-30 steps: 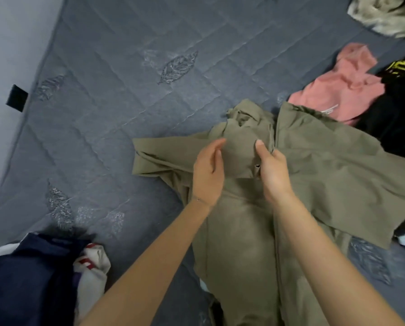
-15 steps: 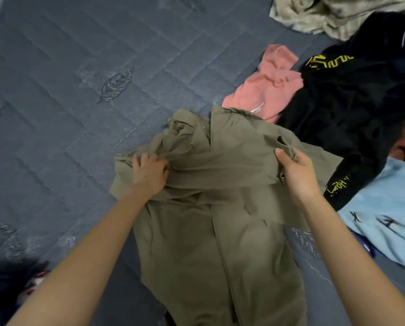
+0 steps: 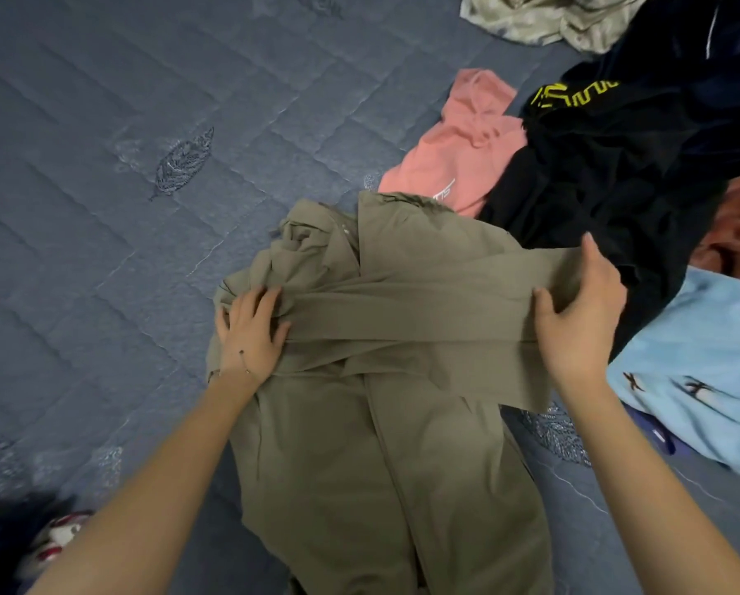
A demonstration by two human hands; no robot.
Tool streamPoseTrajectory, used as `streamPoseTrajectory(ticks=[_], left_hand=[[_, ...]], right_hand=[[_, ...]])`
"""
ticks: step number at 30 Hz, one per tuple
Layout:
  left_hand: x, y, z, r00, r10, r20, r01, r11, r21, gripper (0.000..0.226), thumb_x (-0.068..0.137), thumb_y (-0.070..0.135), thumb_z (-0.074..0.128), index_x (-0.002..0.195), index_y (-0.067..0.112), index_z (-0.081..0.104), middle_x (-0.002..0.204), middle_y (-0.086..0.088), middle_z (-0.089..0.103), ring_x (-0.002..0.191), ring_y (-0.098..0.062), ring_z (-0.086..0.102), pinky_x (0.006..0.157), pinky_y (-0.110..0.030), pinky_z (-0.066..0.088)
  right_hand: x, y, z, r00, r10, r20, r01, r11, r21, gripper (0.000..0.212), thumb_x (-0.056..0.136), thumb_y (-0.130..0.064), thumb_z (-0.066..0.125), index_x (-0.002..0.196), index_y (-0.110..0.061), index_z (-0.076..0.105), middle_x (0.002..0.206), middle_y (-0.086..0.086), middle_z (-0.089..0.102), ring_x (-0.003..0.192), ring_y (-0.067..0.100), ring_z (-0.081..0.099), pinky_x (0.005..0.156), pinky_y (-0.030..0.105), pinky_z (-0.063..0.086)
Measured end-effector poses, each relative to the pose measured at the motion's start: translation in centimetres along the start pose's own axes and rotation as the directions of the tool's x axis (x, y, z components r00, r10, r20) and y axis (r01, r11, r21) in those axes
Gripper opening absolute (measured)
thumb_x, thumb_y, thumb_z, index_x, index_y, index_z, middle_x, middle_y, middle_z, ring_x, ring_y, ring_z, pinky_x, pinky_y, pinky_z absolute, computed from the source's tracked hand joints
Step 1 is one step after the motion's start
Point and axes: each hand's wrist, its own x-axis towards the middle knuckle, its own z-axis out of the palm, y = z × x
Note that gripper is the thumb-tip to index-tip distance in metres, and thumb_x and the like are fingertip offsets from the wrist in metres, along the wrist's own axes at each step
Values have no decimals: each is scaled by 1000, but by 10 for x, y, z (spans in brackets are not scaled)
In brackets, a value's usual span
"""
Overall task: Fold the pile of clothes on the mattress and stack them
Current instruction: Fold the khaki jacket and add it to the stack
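Two hands meet on the olive garment (image 3: 381, 457) spread on the quilted mattress (image 3: 102, 234) in the head view: the left hand (image 3: 251, 334) presses its bunched edge with splayed, nearly straight fingers, the right hand (image 3: 582, 319) curls thumb and fingers round the sleeve (image 3: 424, 313) stretched across it, just beside the black garment (image 3: 608, 173).

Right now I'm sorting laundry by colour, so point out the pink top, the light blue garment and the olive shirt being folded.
pink top (image 3: 454, 165), head view, flat body below the hood.
light blue garment (image 3: 711, 345), head view, plain middle area.
olive shirt (image 3: 359, 465), head view, lower front panel.
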Motion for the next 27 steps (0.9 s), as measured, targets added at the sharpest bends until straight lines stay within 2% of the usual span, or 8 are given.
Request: streamPoseTrajectory(ticks=[2, 5, 7, 10, 12, 17, 21, 27], left_hand=[[-11, 11, 1, 993, 106, -52, -108, 993, -37, 55, 98, 34, 50, 149, 23, 33, 156, -4, 26, 147, -24, 15, 116, -51, 0], [-27, 31, 12, 973, 229, 30, -228, 974, -10, 60, 98, 50, 31, 152, 32, 13, 160, 3, 6, 148, -19, 0, 116, -54, -3], [-33, 39, 23, 970, 188, 155, -191, 982, 2, 59, 97, 54, 23, 150, 37, 2, 161, 5, -1, 148, -17, -4, 117, -53, -5], [-35, 42, 36, 936, 85, 342, -106, 993, 44, 60, 98, 55, 21, 149, 42, -9, 161, 6, -8, 148, -15, -9, 117, -51, -9], [-42, 41, 34, 945, 66, 322, -101, 990, 95, 61, 98, 56, 19, 148, 41, -13, 161, 4, -13, 148, -16, -12, 117, -52, -10], [-108, 45, 22, 997, 78, 4, -78, 997, -29, 63, 96, 55, 22, 152, 31, 7, 162, -3, 2, 149, -24, -1, 116, -52, -5], [-186, 43, 36, 999, 13, 43, -11, 998, -54, 64, 94, 55, 24, 151, 30, 11, 161, -9, 5, 148, -28, 1, 116, -59, 6], [-272, 48, 71, 996, 84, 27, -86, 993, 77, 64, 94, 50, 32, 152, 24, 21, 158, -17, 15, 146, -34, 12, 113, -61, 10]], right_hand=[[-10, -11, 7, 963, -266, 42, 268, 936, -230, 67, 84, -17, 65, 146, -11, 39, 147, 17, 40, 138, 35, 30, 117, 43, 13], [-34, -28, 28, 889, -412, 201, 459, 808, -370, 61, 84, -27, 65, 141, -13, 48, 154, 16, 33, 145, 40, 20, 118, 51, -1], [-48, -34, 41, 866, -407, 291, 495, 786, -372, 55, 90, -31, 63, 140, -12, 51, 153, 15, 36, 145, 39, 23, 118, 50, 3], [-61, -31, 52, 855, -239, 461, 439, 806, -396, 57, 99, -46, 44, 149, -20, 36, 158, 10, 26, 149, 31, 13, 121, 44, -1], [-69, -26, 53, 855, -228, 467, 427, 819, -383, 59, 99, -48, 41, 151, -21, 31, 159, 10, 24, 149, 30, 11, 121, 42, -3], [-118, -20, 37, 841, -376, 390, 493, 830, -262, 59, 94, -45, 51, 146, -17, 43, 152, 12, 37, 145, 35, 25, 120, 46, 10], [-179, 5, 22, 798, -338, 500, 506, 826, -249, 66, 89, -42, 65, 146, -19, 42, 155, 13, 32, 145, 37, 22, 118, 53, 14], [-245, 47, 2, 743, -225, 631, 495, 819, -291, 74, 89, -50, 61, 151, -24, 31, 159, 11, 20, 148, 34, 14, 118, 55, 13]])
